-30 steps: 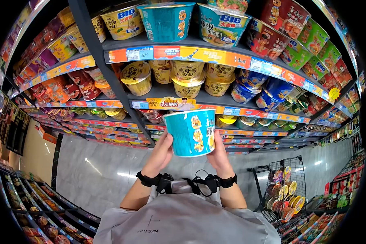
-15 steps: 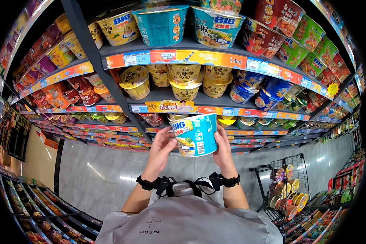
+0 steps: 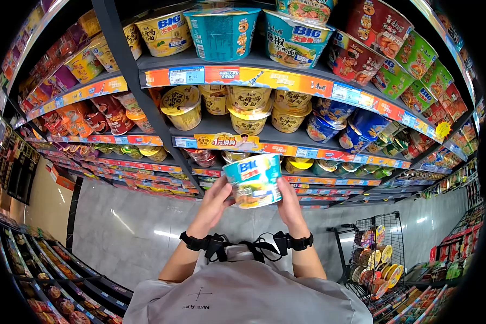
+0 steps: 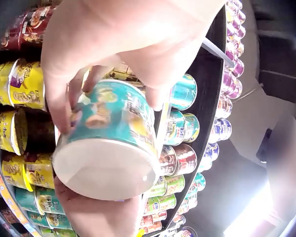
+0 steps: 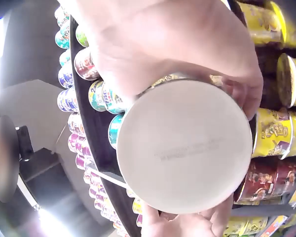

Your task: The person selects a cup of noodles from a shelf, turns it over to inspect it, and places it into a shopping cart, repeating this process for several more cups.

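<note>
Head view: bright, even shop light from above. Strong fisheye, black corners, shelves (image 3: pixel 264 81) bent into arcs. Pale glare streaks on grey floor (image 3: pixel 129 227).
Left wrist view: left hand (image 4: pixel 133 44) close to lens, soft, washed out. Noodle bowl (image 4: pixel 113 133) slightly blurred. White flare at lower right.
Right wrist view: right hand (image 5: pixel 172 44) overexposed. Bowl's white base bright, print on it faint. Flare at lower left, shelf recesses dark.

noodle bowl (image 3: pixel 252 181) turned round since a second ago, BIG label (image 3: pixel 237 167) now showing, tipped further sideways
</note>
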Motion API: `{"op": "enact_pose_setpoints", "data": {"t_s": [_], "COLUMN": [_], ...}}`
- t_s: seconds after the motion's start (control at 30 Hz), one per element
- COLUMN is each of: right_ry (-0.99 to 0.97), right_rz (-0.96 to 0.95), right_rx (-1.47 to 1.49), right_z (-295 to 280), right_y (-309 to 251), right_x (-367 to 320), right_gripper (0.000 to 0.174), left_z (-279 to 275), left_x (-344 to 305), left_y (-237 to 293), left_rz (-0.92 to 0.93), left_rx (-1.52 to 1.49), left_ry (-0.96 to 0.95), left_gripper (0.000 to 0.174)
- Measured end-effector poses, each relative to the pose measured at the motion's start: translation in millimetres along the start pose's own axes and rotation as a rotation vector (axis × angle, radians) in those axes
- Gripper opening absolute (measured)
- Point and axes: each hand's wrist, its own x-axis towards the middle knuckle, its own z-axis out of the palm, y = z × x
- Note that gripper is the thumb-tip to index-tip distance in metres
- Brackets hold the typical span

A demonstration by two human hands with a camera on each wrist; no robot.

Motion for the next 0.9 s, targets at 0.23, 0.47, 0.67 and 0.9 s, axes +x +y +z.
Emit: {"op": "enact_pose_setpoints", "data": {"t_s": [0.23, 0.47, 0.67, 0.9], "right_ry": [-0.098, -0.161, 0.091, -0.066], "right_rz": [0.121, 0.006, -0.116, 0.008], "right_rx": [0.333, -0.113, -0.092, 0.307], "right_z": [-1, -5, 8, 1], "right_y": [0, 23, -9, -3], "right_x": [1, 8, 1, 0], "right_gripper": [0.058, 0.046, 0.034, 0.054], "left_z": [-4, -12, -4, 2], "left_x": [-1, 4, -1, -6], "left_y": [0, -7, 15, 18], "left_rz": [0.095, 0.063, 0.05, 0.184], "left_rx": [0.066, -0.079, -0.027, 0.2], "left_ry": [-0.046, -0.011, 0.029, -0.045], "left_gripper": [0.057, 0.052, 0.049, 0.054]}}
